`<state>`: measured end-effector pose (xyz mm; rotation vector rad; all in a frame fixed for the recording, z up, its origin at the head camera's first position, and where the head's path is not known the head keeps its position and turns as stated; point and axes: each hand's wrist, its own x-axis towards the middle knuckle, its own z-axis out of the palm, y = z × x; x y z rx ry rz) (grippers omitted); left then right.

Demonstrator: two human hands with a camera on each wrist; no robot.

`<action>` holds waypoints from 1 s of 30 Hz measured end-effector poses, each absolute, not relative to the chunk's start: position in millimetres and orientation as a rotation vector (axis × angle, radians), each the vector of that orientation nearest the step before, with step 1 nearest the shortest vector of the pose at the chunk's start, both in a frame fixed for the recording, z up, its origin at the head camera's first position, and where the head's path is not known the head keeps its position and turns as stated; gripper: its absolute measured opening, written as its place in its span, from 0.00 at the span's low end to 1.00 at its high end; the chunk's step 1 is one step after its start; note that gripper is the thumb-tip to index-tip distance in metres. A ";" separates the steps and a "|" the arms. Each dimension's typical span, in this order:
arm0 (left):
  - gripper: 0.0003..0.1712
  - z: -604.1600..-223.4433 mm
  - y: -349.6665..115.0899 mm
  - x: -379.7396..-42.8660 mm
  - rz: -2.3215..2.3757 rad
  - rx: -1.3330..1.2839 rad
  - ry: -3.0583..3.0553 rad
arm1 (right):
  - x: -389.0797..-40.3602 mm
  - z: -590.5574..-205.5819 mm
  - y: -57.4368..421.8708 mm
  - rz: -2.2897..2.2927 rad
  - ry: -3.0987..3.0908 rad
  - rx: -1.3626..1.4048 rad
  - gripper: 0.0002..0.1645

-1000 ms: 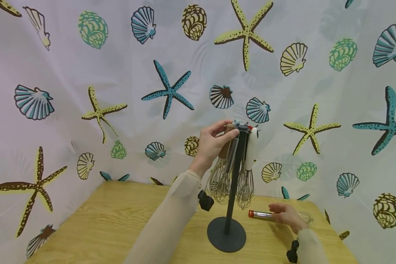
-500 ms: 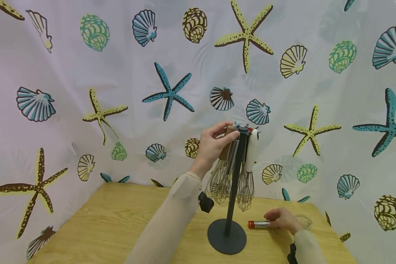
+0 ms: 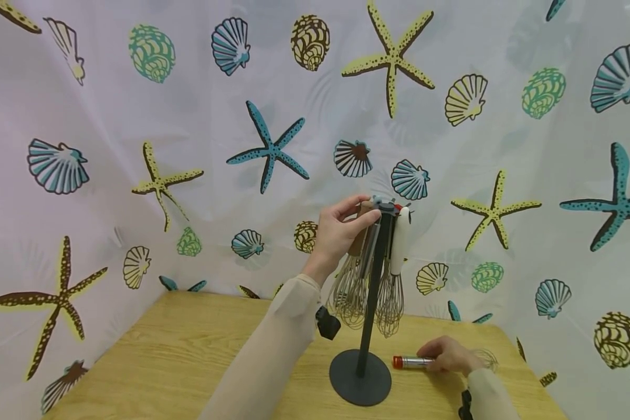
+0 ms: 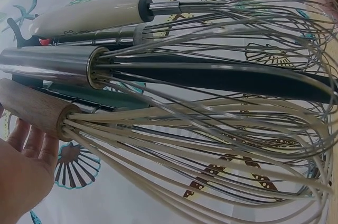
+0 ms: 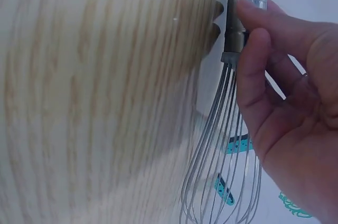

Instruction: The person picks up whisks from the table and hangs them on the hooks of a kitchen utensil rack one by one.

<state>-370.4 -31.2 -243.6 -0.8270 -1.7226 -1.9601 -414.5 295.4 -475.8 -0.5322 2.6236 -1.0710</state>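
Note:
My left hand (image 3: 336,233) is up at the top of a black stand (image 3: 361,379), its thumb and fingers around the brown wooden handle of a whisk (image 4: 39,108). Close beside it hangs a steel-handled whisk (image 4: 50,66). On the stand's other side hangs a whisk with a white handle (image 3: 398,248). Low over the table at the right, my right hand (image 3: 448,356) pinches a metal-handled whisk with a red end (image 3: 405,362). In the right wrist view, thumb and fingers hold its shiny handle (image 5: 236,28) just above the wires.
The stand's round base rests on a wooden table (image 3: 189,350). Behind and on both sides hangs a white curtain (image 3: 304,87) printed with shells and starfish. More whisk handles (image 4: 100,35) crowd the top of the stand.
My right hand has closed its fingers on the red-ended whisk, whose red end has shifted slightly left and toward me. The left hand keeps its place at the wooden handle.

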 end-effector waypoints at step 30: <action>0.23 -245.5 -27.8 -374.5 -1.987 -0.830 -1.710 | -406.8 -453.5 297.2 -1.369 2.739 -0.526 0.28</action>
